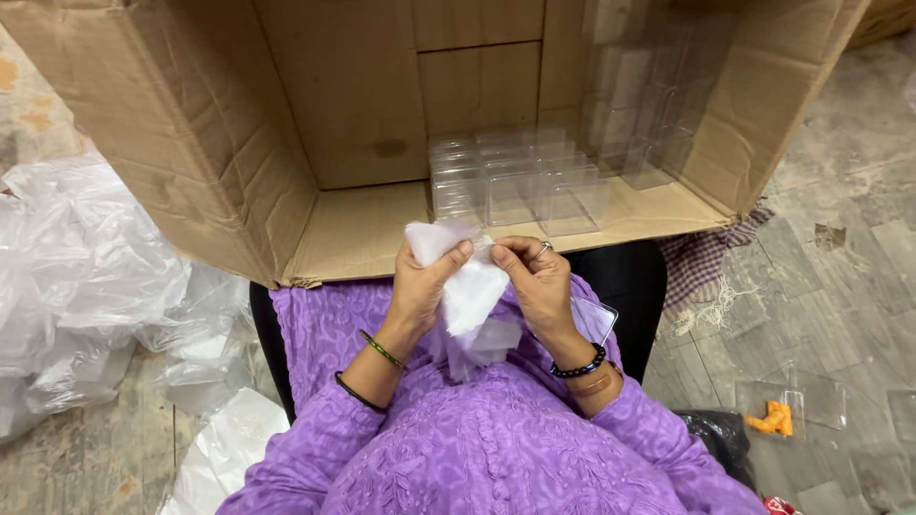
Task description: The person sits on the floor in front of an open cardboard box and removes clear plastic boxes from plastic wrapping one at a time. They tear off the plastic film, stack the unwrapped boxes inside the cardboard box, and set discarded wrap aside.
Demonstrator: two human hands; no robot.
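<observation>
Left: crumpled clear plastic bags point(76, 277) are heaped on the floor.
Left hand point(420, 286): fingers pinched on a white plastic wrapper point(468, 286), held over the lap.
Right hand point(539, 281): fingertips gripped on the wrapper's top edge, as if parting it.
Far: clear boxes point(520, 186) are stacked inside a tipped carton point(210, 143), within reach.

Both forearms reach forward over the lap, wrists close together. The left hand point(420, 286) and right hand point(539, 281) meet, fingers pinched shut.
</observation>
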